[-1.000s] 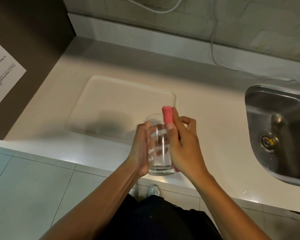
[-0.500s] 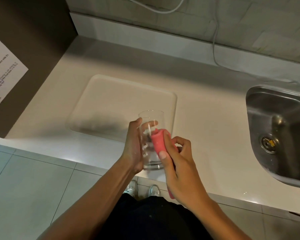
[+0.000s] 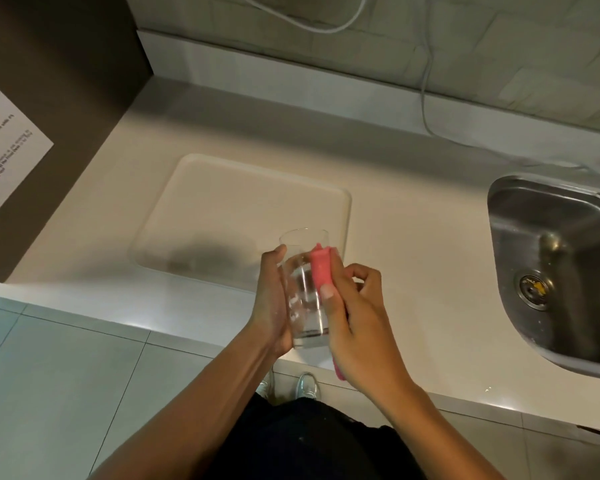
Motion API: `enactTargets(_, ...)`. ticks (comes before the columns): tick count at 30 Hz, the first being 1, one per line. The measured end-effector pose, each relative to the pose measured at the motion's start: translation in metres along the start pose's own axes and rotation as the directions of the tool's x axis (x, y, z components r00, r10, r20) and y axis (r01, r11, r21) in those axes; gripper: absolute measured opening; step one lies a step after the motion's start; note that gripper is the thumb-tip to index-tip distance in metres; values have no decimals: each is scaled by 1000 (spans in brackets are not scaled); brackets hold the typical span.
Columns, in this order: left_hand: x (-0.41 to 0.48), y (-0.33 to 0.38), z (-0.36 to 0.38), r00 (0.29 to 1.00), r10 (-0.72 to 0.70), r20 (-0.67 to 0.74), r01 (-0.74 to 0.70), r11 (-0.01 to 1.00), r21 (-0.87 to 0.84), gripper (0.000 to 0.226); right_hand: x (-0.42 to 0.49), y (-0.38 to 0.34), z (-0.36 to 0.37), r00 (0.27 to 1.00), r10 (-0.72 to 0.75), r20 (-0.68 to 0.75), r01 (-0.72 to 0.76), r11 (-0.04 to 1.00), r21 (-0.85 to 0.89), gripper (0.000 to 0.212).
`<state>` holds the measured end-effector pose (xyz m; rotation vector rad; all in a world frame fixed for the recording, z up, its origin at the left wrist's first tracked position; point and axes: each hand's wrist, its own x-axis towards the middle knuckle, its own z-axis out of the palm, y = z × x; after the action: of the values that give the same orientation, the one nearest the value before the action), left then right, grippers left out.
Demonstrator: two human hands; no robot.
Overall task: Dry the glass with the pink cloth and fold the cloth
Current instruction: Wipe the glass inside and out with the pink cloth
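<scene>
A person stands at a pale kitchen counter [image 3: 413, 271], drying a clear glass [image 3: 307, 289] held upright above the counter's front edge, just below the middle of the view. The left hand [image 3: 271, 299] wraps the glass from its 9 o'clock side, thumb up near the rim, fingers closed around the wall. The right hand [image 3: 354, 323] presses a folded pink cloth [image 3: 321, 271] against the glass at its 3 o'clock side, thumb pinning the cloth to the outer wall while the other fingers curl behind; a strip of the cloth hangs out below the palm. A shallow white tray [image 3: 243, 216] lies flat on the counter at 11 o'clock from the glass, with the hands' shadow across it. A steel sink [image 3: 561, 265] is set into the counter at 3 o'clock, well apart. A white cable [image 3: 426, 98] trails down the tiled wall at 12 o'clock. A printed sheet [image 3: 4, 154] is fixed to the dark panel at 9 o'clock.
</scene>
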<state>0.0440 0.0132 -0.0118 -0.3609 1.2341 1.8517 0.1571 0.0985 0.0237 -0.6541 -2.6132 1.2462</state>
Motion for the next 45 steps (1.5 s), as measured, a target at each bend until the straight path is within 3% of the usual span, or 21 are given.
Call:
enactTargets(3,2,12,-3,1000,14,-10,-15,998,-63,63,-24,1,3,989,-144,33,146,986,-84,51)
enactTargets(8,3,5,-3,999,-9,-40,9,1000,-12,65,-6,3,-1,1000,12,11,-12,999,30,48)
enactTargets(12,5,16,-6,999,5,-35,-7,998,-60,64,-28,0,2,989,-143,48,147,987,-70,50)
enactTargets(17,4,7,-2,1000,2,-7,-2,1000,-17,66,-5,2,-6,1000,5,-8,-5,1000,13,46)
enactTargets(22,3,16,-7,1000,23,7,-23,998,-57,65,-26,-1,0,988,-151,32,153,986,-66,48)
enactTargets(27,-3,-7,-1,999,-1,49,-4,997,83,71,27,2,-12,1000,-4,-9,4,998,62,42)
enactTargets(29,-4,-9,1,999,0,49,-4,997,73,69,38,-5,-11,998,-40,-53,42,998,39,42)
enactTargets(34,1,3,-9,998,36,56,-37,999,18,71,-10,-3,1,988,-151,11,152,986,-72,49)
enactTargets(39,-2,-10,-7,995,-6,99,6,1000,1,69,36,-8,-6,999,-21,-39,21,1000,-1,43)
enactTargets(45,5,7,-9,999,22,50,-20,999,-46,67,-15,-5,4,989,-147,15,148,985,-89,49)
